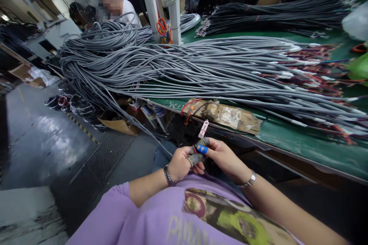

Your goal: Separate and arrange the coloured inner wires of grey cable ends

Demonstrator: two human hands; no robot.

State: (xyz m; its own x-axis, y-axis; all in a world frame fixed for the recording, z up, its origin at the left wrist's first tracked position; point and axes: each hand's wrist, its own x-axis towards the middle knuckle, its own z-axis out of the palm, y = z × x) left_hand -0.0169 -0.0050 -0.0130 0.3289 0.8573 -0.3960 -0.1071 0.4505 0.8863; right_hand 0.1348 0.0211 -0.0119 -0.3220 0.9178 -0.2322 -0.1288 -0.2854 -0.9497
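Note:
My left hand (180, 164) is closed around a grey cable (163, 146) that runs down to it from the bench on the left. Grey covers sit on its fingertips. My right hand (227, 159) meets it in front of my body, thumb and fingers pinched together, with a blue wrap on the thumb and a grey cover on a finger. What lies between the right fingertips is hidden. Just beyond the hands, a pink tag (204, 129) hangs at the bench edge. A large bundle of grey cables (172, 65) lies along the bench, stripped coloured wire ends to the right.
A worn wooden block (235, 118) is fixed at the edge of the green bench (316, 153). Dark cable bundles (270, 11) lie at the back. Orange-handled scissors (161, 26) hang on a white post (174, 19). A co-worker (128, 11) is behind the cables.

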